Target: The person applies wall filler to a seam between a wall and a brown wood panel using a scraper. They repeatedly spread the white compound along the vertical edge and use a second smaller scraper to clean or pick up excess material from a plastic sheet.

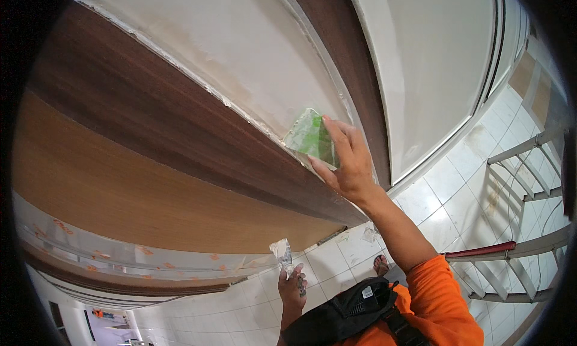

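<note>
My right hand (345,160) grips a flat green plastic spreader (311,139) smeared with white filler, held against the pale recessed panel (258,57) just beside a ragged white edge. That edge runs along a dark wood strip (120,81). Lower down, my left hand (291,286) holds a putty knife (280,250) with white filler on its blade, away from the wall and over the tiled floor.
A light-brown board (138,172) and a plastic-covered band continue leftward. A white door-like panel (433,57) stands right. Metal frames resembling ladders (511,292) are on the tiled floor (445,178) at right. A small orange-clad person (105,315) appears far off at lower left.
</note>
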